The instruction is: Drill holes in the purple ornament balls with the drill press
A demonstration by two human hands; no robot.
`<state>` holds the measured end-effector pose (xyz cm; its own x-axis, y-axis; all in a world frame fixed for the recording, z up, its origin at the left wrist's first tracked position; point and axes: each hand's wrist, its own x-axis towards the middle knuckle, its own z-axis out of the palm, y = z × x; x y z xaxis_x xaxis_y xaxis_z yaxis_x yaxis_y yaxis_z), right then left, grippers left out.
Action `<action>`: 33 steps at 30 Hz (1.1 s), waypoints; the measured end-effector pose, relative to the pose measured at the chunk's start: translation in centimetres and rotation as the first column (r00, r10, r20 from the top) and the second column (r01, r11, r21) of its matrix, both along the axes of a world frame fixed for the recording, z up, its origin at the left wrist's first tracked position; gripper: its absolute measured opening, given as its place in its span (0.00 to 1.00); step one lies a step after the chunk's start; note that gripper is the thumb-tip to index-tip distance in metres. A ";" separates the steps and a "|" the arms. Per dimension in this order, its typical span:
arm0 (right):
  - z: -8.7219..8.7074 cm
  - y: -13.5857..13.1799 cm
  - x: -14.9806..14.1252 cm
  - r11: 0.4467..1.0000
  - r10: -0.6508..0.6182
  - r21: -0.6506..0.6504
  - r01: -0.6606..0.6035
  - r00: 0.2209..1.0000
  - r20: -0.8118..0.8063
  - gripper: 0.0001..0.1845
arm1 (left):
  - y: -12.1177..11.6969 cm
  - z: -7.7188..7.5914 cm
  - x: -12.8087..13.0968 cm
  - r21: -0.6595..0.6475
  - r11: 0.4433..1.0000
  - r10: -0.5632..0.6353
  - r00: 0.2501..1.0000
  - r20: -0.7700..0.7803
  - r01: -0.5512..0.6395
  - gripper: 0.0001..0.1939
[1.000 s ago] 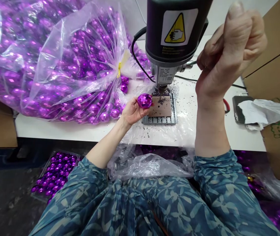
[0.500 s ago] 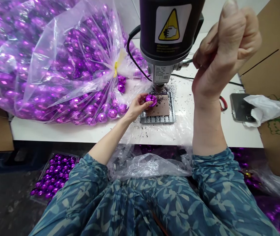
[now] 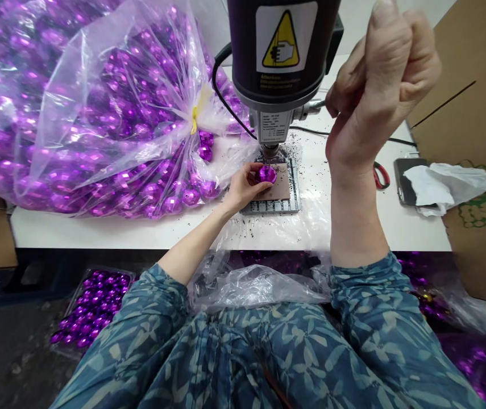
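Observation:
My left hand (image 3: 243, 187) pinches a faceted purple ball (image 3: 265, 173) and holds it on the small brown plate (image 3: 280, 190) of the drill press, right under the chuck (image 3: 269, 149). The dark head of the drill press (image 3: 283, 51) fills the top middle. Raised to its right, my right hand (image 3: 379, 85) is closed in a fist round the thin metal lever (image 3: 316, 105) that sticks out of the machine's side.
A big clear bag of purple faceted balls (image 3: 98, 113) covers the table's left. A tray of the same balls (image 3: 93, 304) lies on the floor at left. Red-handled scissors (image 3: 379, 175), a phone (image 3: 405, 182) under crumpled white paper, and a cardboard box (image 3: 473, 147) are at right. Dark shavings litter the table.
My left hand carried the purple ball to the right, from beside the plate to under the chuck. My right hand stays closed on the lever.

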<state>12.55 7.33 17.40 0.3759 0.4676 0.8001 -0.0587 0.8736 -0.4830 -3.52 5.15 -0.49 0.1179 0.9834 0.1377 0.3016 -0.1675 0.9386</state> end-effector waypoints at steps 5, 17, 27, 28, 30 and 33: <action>0.0 0.2 0.1 1.000 -0.024 -0.015 0.024 1.000 0.007 0.33 | -0.6 0.0 0.8 0.143 0.990 0.009 0.995 -0.103 0.005 0.27; -1.0 -2.4 -0.7 0.997 -0.049 -0.055 0.046 0.998 -0.045 0.39 | -0.7 -0.8 0.9 0.128 0.991 -0.023 0.999 -0.022 0.025 0.27; -3.3 -1.2 0.0 0.988 -0.142 0.063 0.141 0.990 0.009 0.40 | -0.6 -1.7 0.7 0.187 0.981 -0.042 0.999 -0.015 0.044 0.28; -3.6 -1.0 0.1 0.987 -0.125 0.103 0.125 0.992 -0.008 0.40 | -0.6 -1.7 0.7 0.189 0.981 -0.040 0.999 -0.017 0.043 0.28; -4.1 -0.7 0.1 0.982 -0.098 0.160 0.102 0.995 -0.032 0.39 | -0.6 -1.7 0.7 0.186 0.981 -0.043 0.999 -0.016 0.046 0.28; -4.9 -0.6 0.3 0.980 -0.094 0.173 0.098 0.995 -0.032 0.39 | -0.6 -1.7 0.6 0.173 0.984 -0.050 0.999 -0.009 0.051 0.28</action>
<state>12.86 6.69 12.55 0.4322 0.2825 0.8564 0.0202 0.9464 -0.3224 -2.87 4.60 -2.23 0.1678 0.9374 0.3051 0.2928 -0.3429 0.8926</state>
